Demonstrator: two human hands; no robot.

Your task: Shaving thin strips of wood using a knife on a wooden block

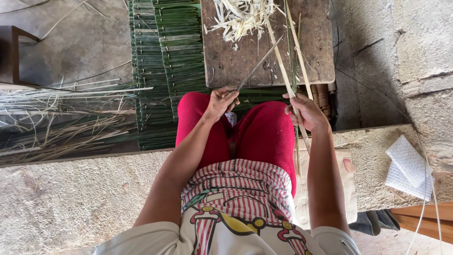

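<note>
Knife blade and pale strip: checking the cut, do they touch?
Touching. The head view shows the knife blade tip meeting the pale strip over the wooden board.

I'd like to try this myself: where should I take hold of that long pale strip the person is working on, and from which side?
Probably where the right hand grips the bamboo strip: its near end, by the knee. The strip is long, thin and slanted, its far end over the wooden board where the knife in the left hand crosses it. Come from the right, away from the blade.
</note>
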